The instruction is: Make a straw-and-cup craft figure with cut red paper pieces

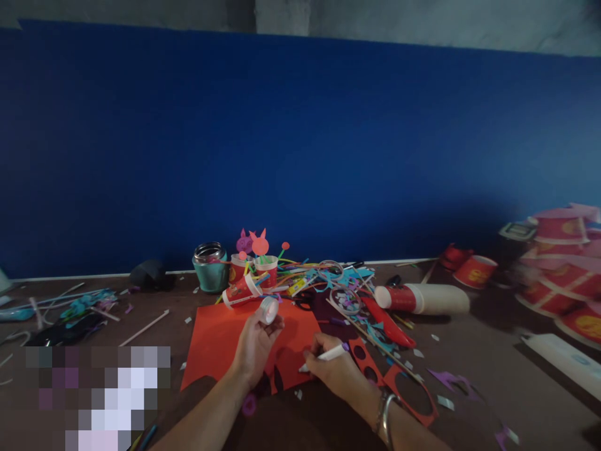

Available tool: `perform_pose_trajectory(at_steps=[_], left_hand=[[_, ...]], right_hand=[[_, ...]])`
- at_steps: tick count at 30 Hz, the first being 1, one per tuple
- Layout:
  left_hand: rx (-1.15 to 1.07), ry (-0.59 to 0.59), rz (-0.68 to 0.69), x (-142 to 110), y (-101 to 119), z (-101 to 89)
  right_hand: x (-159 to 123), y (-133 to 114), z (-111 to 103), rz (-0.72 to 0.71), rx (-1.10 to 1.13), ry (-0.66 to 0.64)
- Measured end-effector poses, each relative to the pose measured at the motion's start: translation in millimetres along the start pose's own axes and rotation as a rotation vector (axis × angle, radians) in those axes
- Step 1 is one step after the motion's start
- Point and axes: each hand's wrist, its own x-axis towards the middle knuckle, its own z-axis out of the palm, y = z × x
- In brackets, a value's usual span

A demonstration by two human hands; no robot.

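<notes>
My left hand (256,344) is raised over a sheet of red paper (211,341) and its fingers are closed round a small roll of clear tape (269,309). My right hand (331,369) rests on the brown table (488,382) at the sheet's right edge. It grips a white pen (325,356) whose tip points left at the paper. A bangle sits on my right wrist. Red paper scraps with round holes (406,391) lie just right of that hand.
Behind the sheet lie red paper cups (241,291), a teal jar (210,268), coloured strips and straws, and a white glue bottle (425,299) on its side. More red cups (561,275) are piled at the right. A blue wall runs along the back.
</notes>
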Motion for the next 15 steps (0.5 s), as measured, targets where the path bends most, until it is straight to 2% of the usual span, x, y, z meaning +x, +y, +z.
perform_pose_trajectory(at_steps=[5, 15], left_hand=[[-0.003, -0.013, 0.002, 1.9, -0.8, -2.0], [0.003, 0.001, 0.007, 0.9, 0.1, 0.6]], right_hand=[[-0.6, -3.1, -0.7, -0.008, -0.010, -0.007], [1.1, 0.6, -0.1, 0.012, -0.029, 0.071]])
